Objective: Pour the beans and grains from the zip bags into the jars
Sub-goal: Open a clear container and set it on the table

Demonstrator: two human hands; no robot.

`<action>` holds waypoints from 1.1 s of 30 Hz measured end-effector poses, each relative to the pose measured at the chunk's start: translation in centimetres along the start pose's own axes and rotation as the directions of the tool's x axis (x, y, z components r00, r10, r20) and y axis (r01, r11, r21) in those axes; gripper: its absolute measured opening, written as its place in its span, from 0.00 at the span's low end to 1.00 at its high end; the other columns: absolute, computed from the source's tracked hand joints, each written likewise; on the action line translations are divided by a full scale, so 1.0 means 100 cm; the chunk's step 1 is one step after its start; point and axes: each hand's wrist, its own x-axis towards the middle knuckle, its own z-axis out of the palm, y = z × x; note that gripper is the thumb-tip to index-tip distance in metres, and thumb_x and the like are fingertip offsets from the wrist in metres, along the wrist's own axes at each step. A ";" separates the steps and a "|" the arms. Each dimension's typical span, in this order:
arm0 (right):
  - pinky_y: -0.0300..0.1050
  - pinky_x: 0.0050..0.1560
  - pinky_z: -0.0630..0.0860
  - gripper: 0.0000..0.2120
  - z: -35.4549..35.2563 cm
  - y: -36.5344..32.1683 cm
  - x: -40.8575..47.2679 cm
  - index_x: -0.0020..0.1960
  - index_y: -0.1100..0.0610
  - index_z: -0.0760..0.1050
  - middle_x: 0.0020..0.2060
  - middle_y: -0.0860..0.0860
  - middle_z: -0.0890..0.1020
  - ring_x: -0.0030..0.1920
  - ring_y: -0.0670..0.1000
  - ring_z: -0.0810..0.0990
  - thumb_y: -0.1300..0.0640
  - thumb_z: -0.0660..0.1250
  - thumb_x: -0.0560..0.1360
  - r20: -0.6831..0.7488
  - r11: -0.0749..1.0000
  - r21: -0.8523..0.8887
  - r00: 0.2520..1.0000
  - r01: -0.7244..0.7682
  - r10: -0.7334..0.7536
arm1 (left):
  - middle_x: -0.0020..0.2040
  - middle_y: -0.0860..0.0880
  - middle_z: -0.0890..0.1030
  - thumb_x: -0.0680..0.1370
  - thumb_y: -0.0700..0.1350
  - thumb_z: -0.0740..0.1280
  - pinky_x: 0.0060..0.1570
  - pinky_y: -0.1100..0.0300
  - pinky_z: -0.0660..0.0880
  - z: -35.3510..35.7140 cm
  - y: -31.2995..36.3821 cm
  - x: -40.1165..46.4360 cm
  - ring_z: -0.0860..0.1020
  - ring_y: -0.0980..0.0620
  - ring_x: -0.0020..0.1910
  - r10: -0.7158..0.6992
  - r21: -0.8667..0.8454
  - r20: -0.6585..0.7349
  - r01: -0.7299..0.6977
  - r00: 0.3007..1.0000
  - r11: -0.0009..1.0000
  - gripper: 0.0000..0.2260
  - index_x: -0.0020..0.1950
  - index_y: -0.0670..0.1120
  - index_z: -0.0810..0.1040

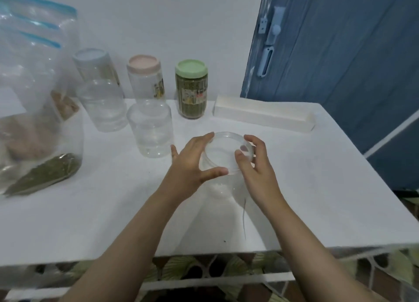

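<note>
A clear plastic jar (223,202) stands in the middle of the white table (317,188). My left hand (190,163) grips its top rim from the left, thumb in front and fingers behind. My right hand (254,165) holds the same rim (226,152) from the right with curled fingers; whether a clear lid sits on it I cannot tell. Zip bags (34,97) with blue seals lean at the far left, holding green beans (47,172) and brown grains (25,136). A green-lidded jar (191,90) at the back is full of green beans.
Two clear jars (102,106) (150,129) stand left of my hands. Behind them are a blue-lidded jar (90,61) and a pink-lidded jar (145,75). A long white box (263,115) lies at the back right. A blue door (340,63) is on the right.
</note>
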 end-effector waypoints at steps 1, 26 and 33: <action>0.36 0.57 0.74 0.17 -0.002 0.000 -0.008 0.68 0.38 0.63 0.64 0.43 0.73 0.62 0.45 0.75 0.46 0.63 0.81 0.029 1.000 0.015 1.000 -0.001 0.001 | 0.75 0.54 0.66 0.69 0.73 0.66 0.78 0.43 0.51 0.002 -0.003 -0.009 0.63 0.55 0.74 0.024 -0.080 -0.003 -0.024 1.000 0.996 0.44 0.78 0.53 0.59; 0.42 0.67 0.71 0.40 -0.023 0.026 -0.006 0.69 0.38 0.67 0.65 0.43 0.72 0.66 0.42 0.72 0.26 0.72 0.61 0.342 0.986 0.036 0.925 0.166 -0.168 | 0.70 0.62 0.69 0.70 0.55 0.77 0.60 0.71 0.71 0.006 -0.017 -0.043 0.69 0.68 0.67 -0.008 -0.489 0.144 0.078 0.989 0.869 0.36 0.73 0.59 0.62; 0.55 0.65 0.76 0.16 -0.035 0.038 -0.008 0.70 0.45 0.67 0.49 0.48 0.83 0.54 0.49 0.82 0.52 0.62 0.83 0.207 0.986 0.117 0.968 0.118 -0.140 | 0.70 0.63 0.70 0.61 0.68 0.77 0.70 0.56 0.70 0.005 -0.020 -0.047 0.68 0.62 0.71 -0.027 -0.516 0.158 0.105 0.987 0.850 0.46 0.74 0.59 0.61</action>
